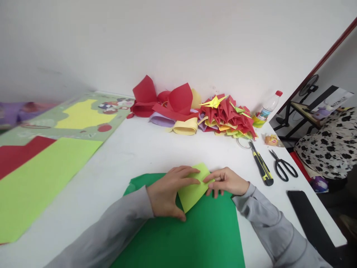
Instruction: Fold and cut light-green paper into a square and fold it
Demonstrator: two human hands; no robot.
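Observation:
A small yellow-green paper square (pixel 192 194), turned at a slant and seemingly folded, lies on a large green sheet (pixel 206 234). My left hand (pixel 170 191) rests over its left side, fingers stretched across the paper and the thumb spread apart near its lower corner. At the right corner, my right hand (pixel 224 181) is closed, with thumb and forefinger pinching the paper's edge. The other fingers of that hand are curled over the green sheet. How many layers the paper has I cannot tell.
Right of my hands lie a utility knife (pixel 261 163), black-handled scissors (pixel 282 165) and a black strip (pixel 311 219). Folded red paper pieces (pixel 227 117) and a bottle (pixel 267 108) stand along the wall. Large yellow-green sheets (pixel 47 186) lie left. A person in patterned cloth (pixel 329 145) is beyond the table.

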